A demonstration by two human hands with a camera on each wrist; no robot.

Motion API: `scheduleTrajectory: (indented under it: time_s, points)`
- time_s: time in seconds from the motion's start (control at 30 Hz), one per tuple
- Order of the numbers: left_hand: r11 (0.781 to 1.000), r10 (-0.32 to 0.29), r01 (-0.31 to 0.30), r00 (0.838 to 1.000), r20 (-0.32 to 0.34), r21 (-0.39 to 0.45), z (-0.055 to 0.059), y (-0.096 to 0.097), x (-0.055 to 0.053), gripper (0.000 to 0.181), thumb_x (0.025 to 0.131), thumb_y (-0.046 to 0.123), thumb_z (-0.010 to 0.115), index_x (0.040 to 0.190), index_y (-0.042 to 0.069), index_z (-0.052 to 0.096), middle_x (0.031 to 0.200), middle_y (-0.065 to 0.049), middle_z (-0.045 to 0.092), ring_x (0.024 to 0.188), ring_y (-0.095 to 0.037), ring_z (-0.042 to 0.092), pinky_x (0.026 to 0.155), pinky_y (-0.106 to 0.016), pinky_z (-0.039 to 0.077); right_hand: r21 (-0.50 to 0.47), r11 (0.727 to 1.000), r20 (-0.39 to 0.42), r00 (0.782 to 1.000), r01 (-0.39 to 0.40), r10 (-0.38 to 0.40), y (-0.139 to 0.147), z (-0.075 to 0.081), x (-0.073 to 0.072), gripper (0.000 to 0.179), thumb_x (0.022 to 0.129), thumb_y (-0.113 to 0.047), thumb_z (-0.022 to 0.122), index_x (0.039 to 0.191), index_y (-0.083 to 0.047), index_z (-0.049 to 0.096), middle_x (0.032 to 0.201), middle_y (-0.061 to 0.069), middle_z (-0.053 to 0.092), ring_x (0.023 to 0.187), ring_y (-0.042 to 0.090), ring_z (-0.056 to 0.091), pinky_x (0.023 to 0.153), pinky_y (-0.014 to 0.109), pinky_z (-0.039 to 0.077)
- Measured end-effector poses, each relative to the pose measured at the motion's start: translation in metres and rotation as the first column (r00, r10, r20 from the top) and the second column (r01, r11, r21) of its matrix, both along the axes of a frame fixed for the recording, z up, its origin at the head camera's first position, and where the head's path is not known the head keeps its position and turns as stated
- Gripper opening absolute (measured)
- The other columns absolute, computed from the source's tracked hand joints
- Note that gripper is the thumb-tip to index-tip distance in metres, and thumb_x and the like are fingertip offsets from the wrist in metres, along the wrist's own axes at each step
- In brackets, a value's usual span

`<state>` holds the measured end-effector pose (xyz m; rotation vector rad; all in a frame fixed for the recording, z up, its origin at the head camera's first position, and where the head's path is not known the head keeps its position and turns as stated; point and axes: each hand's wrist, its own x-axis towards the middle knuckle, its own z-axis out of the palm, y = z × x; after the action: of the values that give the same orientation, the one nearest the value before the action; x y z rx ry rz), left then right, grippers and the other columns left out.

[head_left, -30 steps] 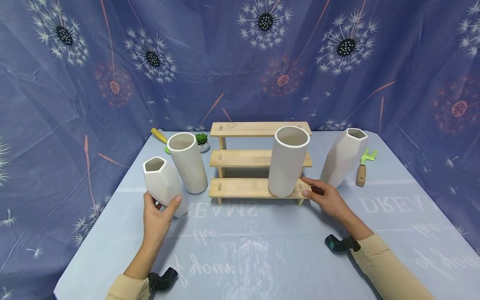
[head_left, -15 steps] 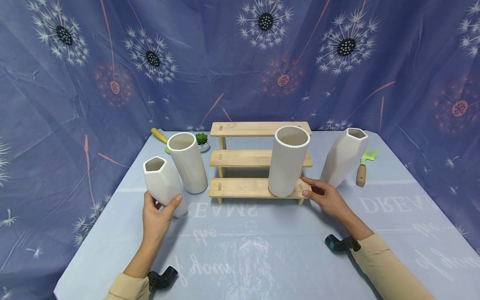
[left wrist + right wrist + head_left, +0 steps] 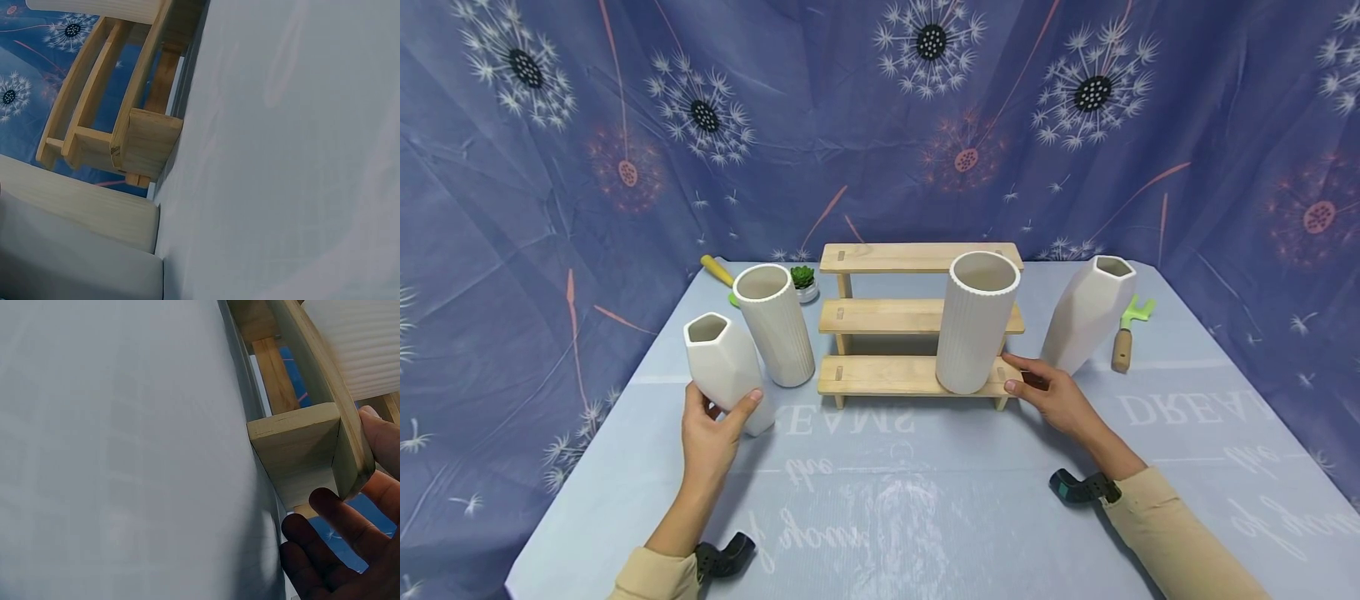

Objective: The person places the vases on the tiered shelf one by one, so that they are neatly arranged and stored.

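Observation:
On the left in the head view, my left hand (image 3: 710, 433) grips the lower body of a white faceted vase (image 3: 718, 358), thumb on its near side. The vase stands with its base on the cloth; its lower part also shows in the left wrist view, where the hand is out of sight. My right hand (image 3: 1054, 400) pinches the right end of the lowest step of a three-tier wooden display stand (image 3: 880, 375). In the right wrist view the thumb (image 3: 382, 439) lies on top of the board and the fingers are beneath. A white ribbed vase (image 3: 976, 333) stands on that step beside the thumb.
Another ribbed vase (image 3: 778, 333) stands right behind the held one. A second faceted vase (image 3: 1090, 312) stands behind my right hand, with a green garden fork (image 3: 1123, 337) beyond it. At the back left are a small potted succulent (image 3: 803, 283) and a yellow-handled tool (image 3: 717, 269).

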<state>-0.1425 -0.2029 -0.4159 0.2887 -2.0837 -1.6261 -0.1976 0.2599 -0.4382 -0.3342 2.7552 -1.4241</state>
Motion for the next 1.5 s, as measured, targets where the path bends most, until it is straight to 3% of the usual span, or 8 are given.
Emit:
scheduleTrajectory:
  time_s: [0.27,0.57,1.0,1.23,1.5]
  points:
    - [1.000,0.008,-0.008,0.999,-0.036,0.017,0.006,0.001,0.004,0.059,0.078,0.011,0.077,0.129,0.011,0.047,0.110,0.011,0.052,0.098,-0.008,0.053,0.076,-0.013,0.046,0.001,1.000,0.000,1.000,0.001,-0.001,0.001,0.000,0.000,0.053,0.091,-0.032,0.062,0.139,-0.016,0.048,0.143,0.013,0.047,0.125,0.032,0.050,0.086,0.008,0.038]
    - [0.999,-0.008,0.010,0.999,-0.043,0.049,0.020,0.009,0.010,0.056,0.076,0.007,0.077,0.125,0.013,0.050,0.109,0.008,0.054,0.094,-0.010,0.056,0.071,-0.012,0.047,0.000,1.000,0.002,1.000,0.001,-0.001,0.001,-0.002,-0.001,0.053,0.091,-0.032,0.062,0.139,-0.015,0.048,0.142,0.014,0.048,0.124,0.032,0.050,0.086,0.009,0.039]
    - [0.991,-0.126,0.128,0.991,-0.051,0.048,0.036,0.025,0.015,0.058,0.076,0.006,0.077,0.126,0.014,0.049,0.111,0.005,0.054,0.097,-0.014,0.055,0.077,-0.019,0.045,-0.011,1.000,-0.006,1.000,-0.003,0.003,0.001,-0.003,-0.002,0.052,0.091,-0.031,0.061,0.139,-0.013,0.048,0.142,0.016,0.048,0.122,0.032,0.051,0.085,0.008,0.041]
    - [0.977,-0.206,0.208,0.977,-0.046,0.043,0.039,0.036,0.013,0.064,0.076,0.006,0.077,0.131,0.015,0.046,0.118,0.005,0.053,0.106,-0.015,0.054,0.084,-0.022,0.044,-0.007,1.000,-0.010,1.000,0.007,-0.008,0.001,-0.003,0.000,0.052,0.091,-0.031,0.062,0.138,-0.014,0.049,0.140,0.015,0.049,0.119,0.029,0.052,0.084,0.009,0.042]
    - [0.960,-0.274,0.276,0.961,-0.036,0.050,0.045,0.049,0.008,0.066,0.077,0.009,0.077,0.134,0.018,0.044,0.124,0.003,0.052,0.110,-0.016,0.053,0.083,-0.022,0.047,-0.012,1.000,-0.014,1.000,0.000,0.000,0.001,-0.004,-0.002,0.052,0.092,-0.031,0.061,0.139,-0.013,0.048,0.142,0.016,0.048,0.122,0.031,0.051,0.084,0.008,0.041]
